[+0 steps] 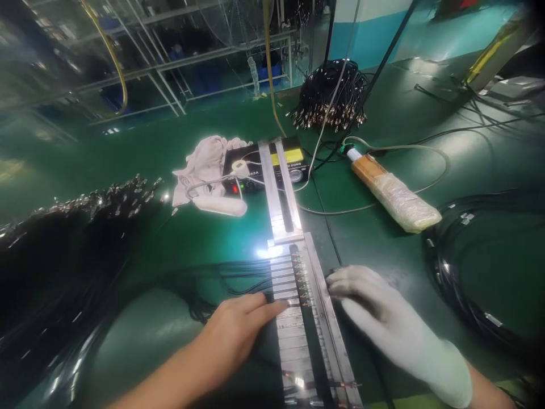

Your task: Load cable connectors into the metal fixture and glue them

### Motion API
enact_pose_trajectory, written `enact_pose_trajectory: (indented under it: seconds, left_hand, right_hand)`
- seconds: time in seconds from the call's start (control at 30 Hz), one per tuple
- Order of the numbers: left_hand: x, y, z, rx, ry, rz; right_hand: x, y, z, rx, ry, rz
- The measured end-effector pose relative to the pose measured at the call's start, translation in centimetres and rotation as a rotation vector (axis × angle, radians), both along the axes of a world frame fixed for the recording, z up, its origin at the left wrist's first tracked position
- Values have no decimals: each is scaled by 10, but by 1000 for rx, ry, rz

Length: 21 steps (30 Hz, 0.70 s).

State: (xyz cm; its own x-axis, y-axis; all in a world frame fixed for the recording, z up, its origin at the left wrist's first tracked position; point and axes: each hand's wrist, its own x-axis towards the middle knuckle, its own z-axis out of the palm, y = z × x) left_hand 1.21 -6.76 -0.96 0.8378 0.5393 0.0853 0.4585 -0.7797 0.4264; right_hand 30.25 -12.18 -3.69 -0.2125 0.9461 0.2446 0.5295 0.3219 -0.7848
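A long metal fixture rail (293,335) lies on the green bench, with several black cables laid across its slots. My bare left hand (238,329) rests at the rail's left side, fingers stretched out and pressing on the cables there. At the rail's right edge lies my right hand (383,318), in a white glove, its fingers curled down against the metal. Whether it grips anything is hidden. A second, narrower rail section (279,193) runs away from me toward a black control box (264,165).
A large bundle of black cables with metal plugs (85,227) fills the left. Another plug bundle (332,96) sits at the back. A tape-wrapped tool (395,196), a cloth (204,162), a white handle (221,205) and coiled cable (468,284) lie around.
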Motion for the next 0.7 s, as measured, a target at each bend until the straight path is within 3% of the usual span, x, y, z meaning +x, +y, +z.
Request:
enact_pose_trajectory:
  seconds: [0.13, 0.3, 0.4, 0.47, 0.6, 0.7]
  left_hand:
    - [1, -4, -7, 36, -8, 18]
    - [-6, -28, -39, 352, 11, 186]
    - [-10, -35, -47, 310, 70, 185]
    - [-13, -37, -40, 221, 70, 186]
    - [-21, -41, -9, -4, 19, 68]
    - [-22, -46, 5, -33, 7, 14]
  right_hand:
    - [-3, -1, 1, 61, -56, 21]
    - [-3, 0, 0, 0, -48, 27]
    - [-2, 1, 0, -19, -42, 24]
    - [-2, 0, 0, -25, -32, 29]
    - [-1, -2, 1, -24, -28, 42]
    - [-1, -3, 1, -44, -37, 39]
